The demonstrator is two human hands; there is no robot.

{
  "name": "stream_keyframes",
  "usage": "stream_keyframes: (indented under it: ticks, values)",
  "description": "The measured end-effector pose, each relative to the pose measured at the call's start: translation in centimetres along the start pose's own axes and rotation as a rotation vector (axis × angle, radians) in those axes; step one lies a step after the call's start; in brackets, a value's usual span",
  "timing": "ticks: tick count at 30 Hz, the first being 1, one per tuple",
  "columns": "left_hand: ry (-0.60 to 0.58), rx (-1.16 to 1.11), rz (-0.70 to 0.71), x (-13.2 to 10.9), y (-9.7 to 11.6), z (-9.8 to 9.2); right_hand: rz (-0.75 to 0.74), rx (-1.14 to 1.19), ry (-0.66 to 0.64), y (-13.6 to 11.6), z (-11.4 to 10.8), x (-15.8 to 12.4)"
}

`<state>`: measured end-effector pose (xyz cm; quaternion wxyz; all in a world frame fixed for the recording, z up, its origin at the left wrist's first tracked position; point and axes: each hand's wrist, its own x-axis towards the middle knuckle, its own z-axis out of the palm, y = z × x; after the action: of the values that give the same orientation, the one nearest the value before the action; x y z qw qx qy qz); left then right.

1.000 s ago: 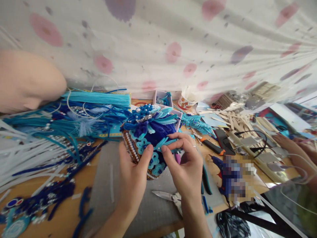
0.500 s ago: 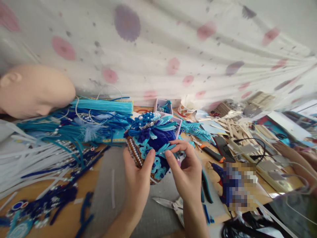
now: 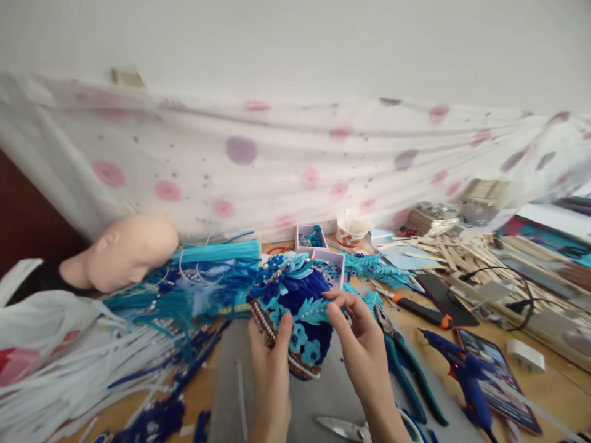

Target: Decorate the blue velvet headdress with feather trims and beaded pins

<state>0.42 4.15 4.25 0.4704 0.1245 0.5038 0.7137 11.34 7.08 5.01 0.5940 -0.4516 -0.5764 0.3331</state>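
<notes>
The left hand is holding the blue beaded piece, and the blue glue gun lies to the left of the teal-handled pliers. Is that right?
Not quite: the blue glue gun lies to the right of the teal-handled pliers, as the head view shows. The left hand does hold the blue beaded piece.

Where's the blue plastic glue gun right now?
Head view, lower right: the blue glue gun lies just right of the teal-handled metal pliers, partly overlapping the flat rectangular phone in the picture.

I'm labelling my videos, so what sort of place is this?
Probably a craft workspace, given the blue pistol-shaped glue gun, teal-handled metal pliers and rounded, turquoise-and-blue beaded ornament.
</notes>
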Motion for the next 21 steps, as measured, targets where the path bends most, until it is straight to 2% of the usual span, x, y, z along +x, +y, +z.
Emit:
stream_keyframes:
  ticks: [3, 6, 8, 10, 12, 14, 18, 21]
  values:
    - [-0.009, -0.047, -0.048, 0.0, 0.1, -0.3, -0.027, -0.007, 0.135, 0.1, -0.7, -0.5]
    - [-0.016, -0.051, -0.034, -0.2, 0.0, -0.6, -0.114, -0.115, 0.223, -0.1, -1.4, -1.1]
    - [-0.029, -0.027, -0.028, -0.5, 0.0, -0.7, -0.24, -0.215, 0.218, -0.6, -1.4, -1.5]
    - [-0.044, -0.019, -0.034, -0.9, 0.0, -0.7, -0.364, -0.321, 0.159, -1.0, -1.1, -1.8]
    - [-0.046, -0.024, -0.023, -1.1, 0.0, -0.6, -0.418, -0.401, 0.098, -1.1, -0.6, -1.9]
    - [-0.038, -0.027, 0.01, -1.2, -0.1, -0.5, -0.404, -0.43, 0.09, -1.0, 0.0, -1.9]
    - [-0.049, -0.027, 0.025, -1.0, -0.5, -0.6, -0.342, -0.426, 0.156, -0.3, 0.7, -1.6]
    - [-0.043, -0.036, 0.035, -0.8, -0.8, -0.7, -0.301, -0.415, 0.144, 0.2, 0.9, -1.2]
